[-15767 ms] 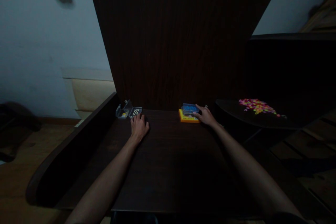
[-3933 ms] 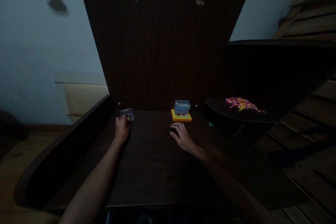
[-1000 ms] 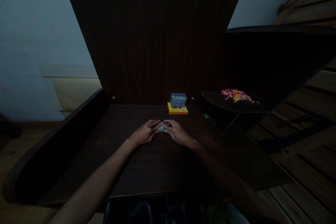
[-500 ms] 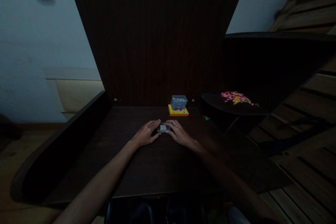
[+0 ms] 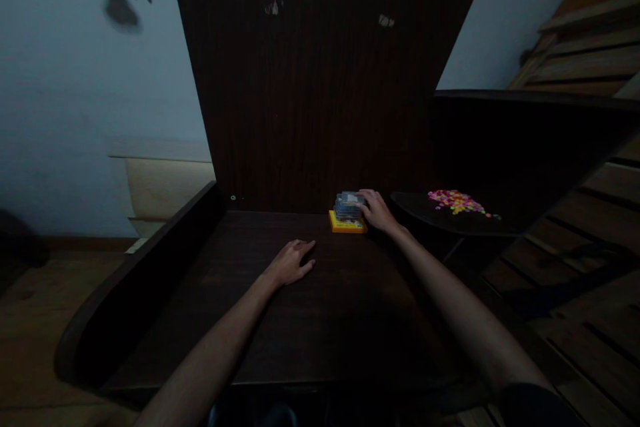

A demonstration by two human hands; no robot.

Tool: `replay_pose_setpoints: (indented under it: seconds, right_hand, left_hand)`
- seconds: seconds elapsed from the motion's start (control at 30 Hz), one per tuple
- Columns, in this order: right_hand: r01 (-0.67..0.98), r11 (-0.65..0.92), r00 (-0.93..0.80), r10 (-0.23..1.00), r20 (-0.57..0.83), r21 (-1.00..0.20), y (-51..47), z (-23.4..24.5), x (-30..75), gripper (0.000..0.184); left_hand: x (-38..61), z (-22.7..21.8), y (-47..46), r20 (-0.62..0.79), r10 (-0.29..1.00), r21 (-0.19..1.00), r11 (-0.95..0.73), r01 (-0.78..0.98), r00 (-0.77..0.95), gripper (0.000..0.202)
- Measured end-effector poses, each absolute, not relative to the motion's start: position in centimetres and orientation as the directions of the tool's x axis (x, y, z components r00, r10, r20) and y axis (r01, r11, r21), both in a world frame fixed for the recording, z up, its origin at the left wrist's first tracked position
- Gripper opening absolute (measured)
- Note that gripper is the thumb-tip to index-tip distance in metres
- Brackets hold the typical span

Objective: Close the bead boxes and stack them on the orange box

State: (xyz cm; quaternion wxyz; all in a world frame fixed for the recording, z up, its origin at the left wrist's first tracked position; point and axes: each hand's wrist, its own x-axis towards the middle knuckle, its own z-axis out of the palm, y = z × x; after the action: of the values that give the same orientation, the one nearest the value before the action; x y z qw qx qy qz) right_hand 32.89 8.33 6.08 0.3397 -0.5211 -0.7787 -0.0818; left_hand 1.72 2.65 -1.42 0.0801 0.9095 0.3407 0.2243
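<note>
Dark table (image 5: 310, 320): left hand (image 5: 293, 265) flat and empty, right hand (image 5: 377, 211) gripping stacked boxes (image 5: 349, 205).

Stack of small boxes (image 5: 349, 205) at table's (image 5: 320, 320) far edge, bead pile (image 5: 456, 201) on shelf (image 5: 450, 223) to its right

left hand (image 5: 291, 263) flat, right hand (image 5: 376, 209) reaching forward

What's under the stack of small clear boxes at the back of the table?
An orange flat box lies under the stack of clear boxes. The right hand touches the stack's top; its contents are too dim to tell.
</note>
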Motion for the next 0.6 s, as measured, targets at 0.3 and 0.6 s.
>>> replay_pose_setpoints:
  seconds: [0.3, 0.6]
  right_hand:
    - [0.926, 0.348, -0.224, 0.820, 0.527, -0.149, 11.8, 5.8, 33.9, 0.030]
    - [0.970, 0.221, -0.132, 0.837, 0.531, -0.106, 12.0, 5.7, 33.6, 0.036]
  left_hand:
    - [1.7, -1.8, 2.7, 0.380, 0.658, 0.337, -0.753, 0.565, 0.650, 0.053]
    - [1.8, -1.2, 1.9, 0.377, 0.676, 0.340, -0.737, 0.585, 0.633, 0.052]
